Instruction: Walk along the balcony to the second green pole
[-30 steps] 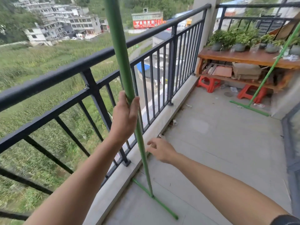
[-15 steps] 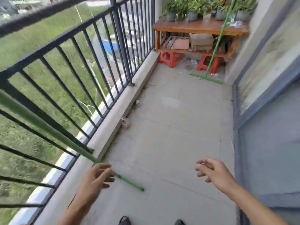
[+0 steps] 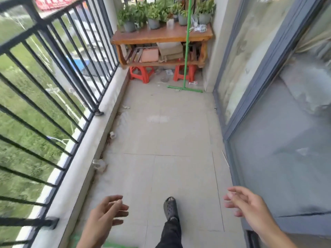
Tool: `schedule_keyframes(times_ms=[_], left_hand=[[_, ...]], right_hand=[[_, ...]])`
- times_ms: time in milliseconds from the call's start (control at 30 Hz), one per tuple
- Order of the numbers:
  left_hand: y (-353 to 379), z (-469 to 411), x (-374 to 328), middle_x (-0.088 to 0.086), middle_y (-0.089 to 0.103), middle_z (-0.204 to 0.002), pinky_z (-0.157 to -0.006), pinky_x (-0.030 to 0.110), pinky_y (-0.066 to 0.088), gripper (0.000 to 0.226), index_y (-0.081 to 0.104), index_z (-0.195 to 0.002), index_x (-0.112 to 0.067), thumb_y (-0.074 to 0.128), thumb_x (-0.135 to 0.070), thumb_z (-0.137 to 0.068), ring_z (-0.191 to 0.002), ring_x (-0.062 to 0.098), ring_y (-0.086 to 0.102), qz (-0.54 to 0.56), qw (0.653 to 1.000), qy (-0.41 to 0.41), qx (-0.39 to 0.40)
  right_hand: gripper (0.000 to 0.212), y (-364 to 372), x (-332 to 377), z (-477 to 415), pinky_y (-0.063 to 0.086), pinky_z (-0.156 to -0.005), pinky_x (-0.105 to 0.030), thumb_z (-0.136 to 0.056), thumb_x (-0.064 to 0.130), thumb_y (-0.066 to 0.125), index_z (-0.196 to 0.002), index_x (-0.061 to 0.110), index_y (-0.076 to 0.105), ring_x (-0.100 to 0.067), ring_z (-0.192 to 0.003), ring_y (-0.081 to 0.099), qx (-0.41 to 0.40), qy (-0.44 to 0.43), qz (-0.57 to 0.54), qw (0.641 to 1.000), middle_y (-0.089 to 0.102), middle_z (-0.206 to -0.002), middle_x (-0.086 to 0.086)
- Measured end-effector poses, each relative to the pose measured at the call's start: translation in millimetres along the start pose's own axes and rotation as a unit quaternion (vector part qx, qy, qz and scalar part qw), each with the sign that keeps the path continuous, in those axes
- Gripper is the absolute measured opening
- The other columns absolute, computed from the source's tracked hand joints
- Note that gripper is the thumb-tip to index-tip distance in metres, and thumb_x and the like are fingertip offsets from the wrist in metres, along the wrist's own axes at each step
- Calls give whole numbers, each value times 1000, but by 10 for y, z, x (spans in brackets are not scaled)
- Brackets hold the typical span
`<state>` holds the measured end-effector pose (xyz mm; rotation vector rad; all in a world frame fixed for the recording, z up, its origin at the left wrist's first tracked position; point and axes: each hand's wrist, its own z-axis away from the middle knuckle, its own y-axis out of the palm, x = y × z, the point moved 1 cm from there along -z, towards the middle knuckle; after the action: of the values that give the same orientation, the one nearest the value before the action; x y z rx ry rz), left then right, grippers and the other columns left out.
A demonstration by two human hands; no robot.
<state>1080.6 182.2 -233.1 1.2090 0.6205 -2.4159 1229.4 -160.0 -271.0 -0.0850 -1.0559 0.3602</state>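
My left hand [image 3: 107, 210] hangs over the balcony floor at the bottom left, fingers loosely spread, holding nothing. My right hand [image 3: 245, 203] is out at the bottom right near the sliding glass door [image 3: 279, 122], fingers relaxed and empty. Between them my foot in a dark sandal [image 3: 170, 206] steps on the tiles. A green blur at the bottom edge [image 3: 114, 245] lies below my left hand; it may be the green squeegee I held before. A second green squeegee [image 3: 185, 68] stands upright at the far end, its head on the floor.
A black metal railing [image 3: 59, 72] on a concrete kerb [image 3: 86, 154] runs along the left. At the far end a wooden shelf [image 3: 161, 35] carries potted plants [image 3: 154, 17], with red stools [image 3: 141, 73] under it. Small bits of litter [image 3: 100, 164] lie by the kerb.
My left hand has let go of the green pole by the railing, and that pole has dropped out of sight. The view has turned down the balcony; both hands are lower and empty.
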Motion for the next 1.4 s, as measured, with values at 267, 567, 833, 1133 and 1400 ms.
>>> schedule_keyframes(times_ms=[267,567,833,1133,1400], left_hand=[[614,-1485,-1442,24,68,-83,-62,35,46,17,59,-106,5,49,-2,-93,-72,33,63,-28,996,56,67],[1139,-2774,-2509,20,71,-78,-61,35,49,15,62,-102,3,51,-1,-92,-68,31,66,-64,993,69,76],[1869,-4020,-3485,24,72,-82,-62,36,51,16,63,-102,3,52,-2,-92,-70,33,68,-65,996,43,45],[2585,-5234,-4705,19,75,-80,-63,38,54,13,65,-99,-4,54,-4,-91,-75,32,72,-37,996,81,5],[2979,-6596,-5346,25,72,-81,-66,40,51,15,64,-100,3,54,-2,-91,-80,43,69,-21,999,24,6]], right_hand=[[12,-178,1031,-1180,49,-58,-34,-91,5,62,-100,10,68,-12,-60,73,-75,-9,-65,995,78,-83,-10],[12,-173,1716,-2478,45,-57,-33,-90,4,62,-96,12,68,-13,-58,73,-92,8,-98,991,79,-72,-1],[11,-586,2538,-4328,46,-59,-33,-88,6,66,-96,13,70,-31,-73,73,-103,6,-87,991,79,-74,-2],[10,-687,4249,-6146,49,-58,-32,-90,10,64,-99,12,68,-30,-80,74,-31,-82,-42,995,78,-87,-11],[11,-677,4736,-7555,47,-58,-34,-89,7,65,-99,9,69,-32,-76,75,-45,-49,-38,997,79,-80,-8]])
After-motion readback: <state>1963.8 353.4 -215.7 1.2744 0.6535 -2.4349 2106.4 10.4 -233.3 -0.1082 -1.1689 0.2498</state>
